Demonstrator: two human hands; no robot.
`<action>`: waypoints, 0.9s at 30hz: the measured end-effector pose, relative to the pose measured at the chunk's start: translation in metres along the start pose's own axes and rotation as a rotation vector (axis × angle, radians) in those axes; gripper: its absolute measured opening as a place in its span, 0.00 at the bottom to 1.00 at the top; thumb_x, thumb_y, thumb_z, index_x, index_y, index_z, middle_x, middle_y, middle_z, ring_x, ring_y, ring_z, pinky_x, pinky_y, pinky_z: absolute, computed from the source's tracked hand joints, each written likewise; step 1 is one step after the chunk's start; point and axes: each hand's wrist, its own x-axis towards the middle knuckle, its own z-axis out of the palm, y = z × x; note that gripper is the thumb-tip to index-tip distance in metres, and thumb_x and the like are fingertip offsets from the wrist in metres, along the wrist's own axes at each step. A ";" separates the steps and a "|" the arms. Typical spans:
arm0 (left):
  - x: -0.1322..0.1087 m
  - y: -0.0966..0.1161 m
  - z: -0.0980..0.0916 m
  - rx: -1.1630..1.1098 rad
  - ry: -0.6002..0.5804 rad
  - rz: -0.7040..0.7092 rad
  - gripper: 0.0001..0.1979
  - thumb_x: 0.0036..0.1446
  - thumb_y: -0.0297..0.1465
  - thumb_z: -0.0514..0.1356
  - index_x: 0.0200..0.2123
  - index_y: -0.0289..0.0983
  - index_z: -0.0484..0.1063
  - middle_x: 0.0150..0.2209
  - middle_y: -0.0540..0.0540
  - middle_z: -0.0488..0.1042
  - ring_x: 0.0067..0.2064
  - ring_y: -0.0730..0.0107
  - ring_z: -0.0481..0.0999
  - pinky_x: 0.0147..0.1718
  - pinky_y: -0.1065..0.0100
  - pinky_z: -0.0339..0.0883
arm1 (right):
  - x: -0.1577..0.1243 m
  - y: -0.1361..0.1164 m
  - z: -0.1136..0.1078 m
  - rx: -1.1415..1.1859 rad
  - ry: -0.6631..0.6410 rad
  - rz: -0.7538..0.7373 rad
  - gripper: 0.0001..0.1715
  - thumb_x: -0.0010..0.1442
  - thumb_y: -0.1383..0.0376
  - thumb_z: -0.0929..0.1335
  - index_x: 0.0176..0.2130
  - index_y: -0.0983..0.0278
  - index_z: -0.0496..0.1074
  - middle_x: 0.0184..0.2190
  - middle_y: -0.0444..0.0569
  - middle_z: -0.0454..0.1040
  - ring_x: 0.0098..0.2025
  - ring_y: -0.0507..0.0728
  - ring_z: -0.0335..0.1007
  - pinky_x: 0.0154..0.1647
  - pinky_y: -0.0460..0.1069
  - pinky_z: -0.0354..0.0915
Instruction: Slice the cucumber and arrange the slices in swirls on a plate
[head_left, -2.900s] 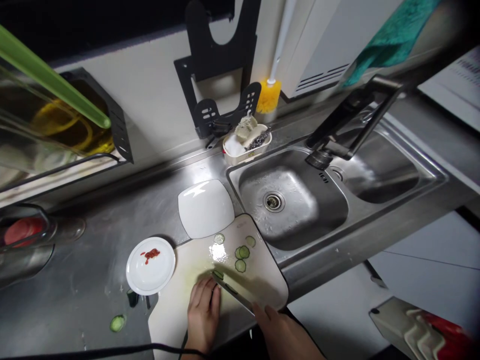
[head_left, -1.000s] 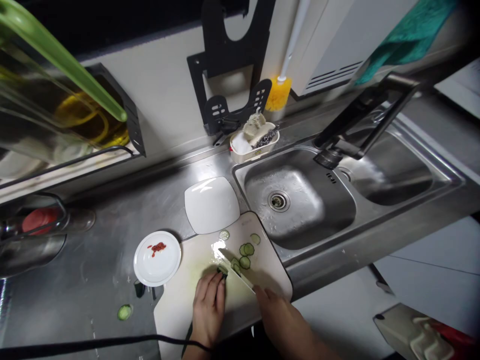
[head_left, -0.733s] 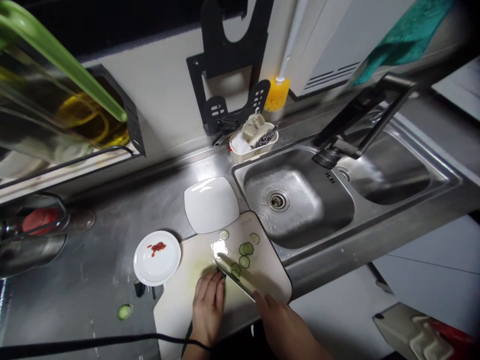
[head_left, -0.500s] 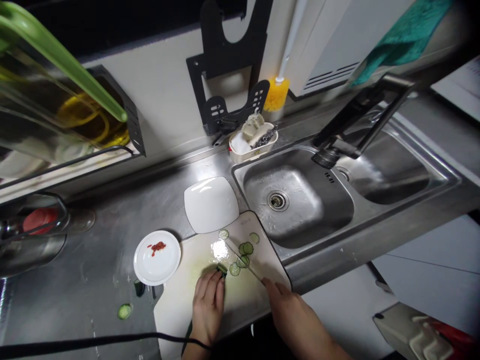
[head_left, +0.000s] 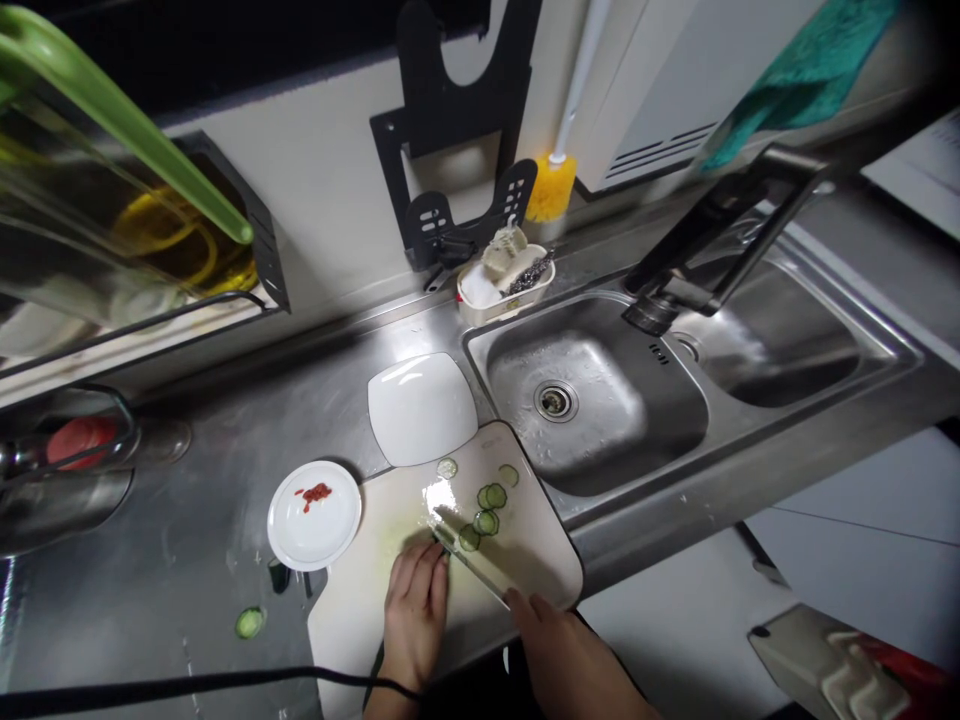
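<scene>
On the white cutting board (head_left: 360, 610), my left hand (head_left: 417, 590) is closed over a piece of cucumber (head_left: 444, 545), most of it hidden under the fingers. My right hand (head_left: 541, 625) grips a knife (head_left: 476, 568) at its near end; the handle is covered by the fingers. The blade's far part lies against the cucumber, just beside my left fingertips. Several thin cucumber slices (head_left: 487, 522) are scattered on the board to the right of and beyond the blade. One lone slice (head_left: 447, 468) sits near the board's far edge.
Beyond the board stands a white square plate (head_left: 422, 410). A round white plate (head_left: 314, 540) with red bits is at the left, near cucumber ends (head_left: 249, 622). A steel sink (head_left: 600, 400) with a faucet (head_left: 656, 310) lies right. A black cable (head_left: 225, 680) crosses the front.
My right hand and the knife have moved left and nearer to me, bringing the blade from over the slices to the cucumber at my left fingertips. My left hand has barely moved.
</scene>
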 end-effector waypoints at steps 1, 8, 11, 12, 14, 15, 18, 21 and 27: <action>0.000 -0.001 -0.001 0.005 -0.004 0.006 0.10 0.61 0.26 0.54 0.44 0.36 0.71 0.43 0.44 0.76 0.47 0.64 0.73 0.50 0.59 0.67 | 0.000 -0.001 0.001 -0.002 -0.010 -0.005 0.33 0.53 0.82 0.55 0.55 0.65 0.66 0.42 0.54 0.75 0.37 0.59 0.75 0.32 0.47 0.63; -0.009 -0.009 -0.005 0.024 0.030 0.063 0.09 0.61 0.27 0.54 0.41 0.35 0.72 0.40 0.43 0.76 0.44 0.66 0.74 0.47 0.63 0.69 | 0.000 -0.005 0.009 -0.044 -0.040 -0.048 0.33 0.52 0.82 0.57 0.54 0.66 0.66 0.41 0.56 0.76 0.36 0.60 0.75 0.31 0.47 0.63; -0.012 -0.010 -0.005 0.031 0.036 0.062 0.09 0.60 0.27 0.54 0.41 0.35 0.72 0.40 0.43 0.76 0.44 0.66 0.74 0.47 0.63 0.70 | 0.000 -0.004 0.015 -0.055 -0.013 -0.070 0.33 0.51 0.81 0.59 0.54 0.66 0.66 0.40 0.56 0.76 0.35 0.60 0.75 0.29 0.47 0.63; -0.013 -0.010 -0.005 0.030 0.034 0.062 0.09 0.60 0.27 0.54 0.41 0.35 0.72 0.40 0.43 0.76 0.44 0.65 0.74 0.47 0.63 0.69 | 0.000 -0.004 0.017 -0.056 -0.007 -0.071 0.33 0.50 0.81 0.59 0.54 0.66 0.65 0.40 0.56 0.76 0.34 0.60 0.75 0.28 0.47 0.63; -0.012 -0.009 -0.005 0.026 0.033 0.062 0.09 0.60 0.26 0.54 0.41 0.35 0.72 0.40 0.43 0.76 0.44 0.66 0.74 0.47 0.62 0.69 | 0.001 -0.002 0.020 -0.055 -0.001 -0.072 0.33 0.50 0.81 0.59 0.55 0.66 0.65 0.39 0.56 0.76 0.33 0.60 0.75 0.28 0.47 0.62; -0.011 -0.009 -0.005 0.023 0.033 0.061 0.09 0.60 0.26 0.54 0.41 0.35 0.72 0.40 0.43 0.76 0.44 0.66 0.74 0.47 0.62 0.69 | 0.001 -0.002 0.020 -0.056 0.000 -0.070 0.34 0.50 0.81 0.59 0.55 0.66 0.65 0.40 0.56 0.76 0.33 0.60 0.75 0.27 0.47 0.62; -0.009 -0.007 -0.005 0.013 0.036 0.059 0.09 0.60 0.26 0.53 0.40 0.35 0.72 0.40 0.43 0.76 0.43 0.67 0.74 0.48 0.63 0.69 | -0.001 -0.002 0.018 -0.064 -0.004 -0.069 0.35 0.49 0.81 0.58 0.55 0.67 0.65 0.41 0.57 0.76 0.34 0.60 0.76 0.27 0.47 0.63; -0.008 -0.005 -0.006 0.006 0.028 0.056 0.09 0.60 0.26 0.53 0.41 0.35 0.72 0.40 0.43 0.76 0.44 0.67 0.74 0.48 0.63 0.68 | -0.002 -0.003 0.015 -0.075 -0.040 -0.061 0.35 0.50 0.81 0.58 0.56 0.67 0.65 0.42 0.58 0.75 0.35 0.60 0.76 0.28 0.47 0.63; -0.008 -0.005 -0.006 0.016 0.041 0.068 0.08 0.60 0.26 0.53 0.39 0.35 0.72 0.39 0.44 0.76 0.44 0.67 0.74 0.48 0.63 0.68 | -0.002 -0.005 0.014 -0.067 -0.065 -0.058 0.35 0.50 0.82 0.58 0.55 0.67 0.65 0.42 0.56 0.76 0.36 0.60 0.76 0.29 0.47 0.63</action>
